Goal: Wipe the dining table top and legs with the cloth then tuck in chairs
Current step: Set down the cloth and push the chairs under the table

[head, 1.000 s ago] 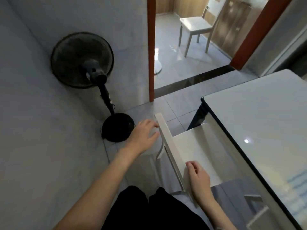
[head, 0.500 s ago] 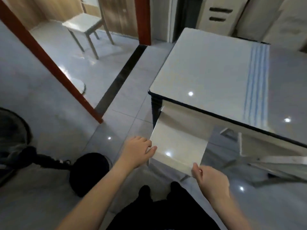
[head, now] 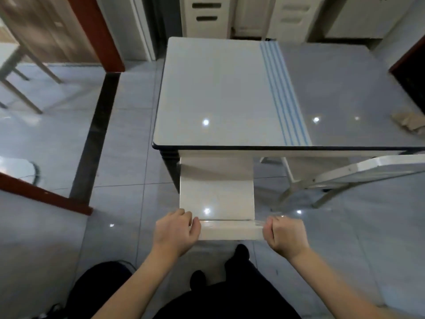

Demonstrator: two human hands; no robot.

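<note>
Nearest me, my left hand and right hand are each curled round an end of the top rail of the white chair, one at the left corner and one at the right, both gripping it. I judge this to be the tucking-in step; the wiping looks finished, since neither hand holds the cloth.

Just past the rail, the seat is glossy cream. Its far part is already under the near edge of the dining table, at the table's left end, just beside a dark leg. The next move, as I see it, calls for a straight, level push away from me, keeping the chair square so it clears that leg on its left.

The table top is pale and shiny, with a dark rim and a band of blue stripes. To the right, a second chair sits askew, partly under the same edge, and will likely need tucking too. The cloth lies crumpled on the table's far right. Beyond the table stand cream cabinets.
</note>
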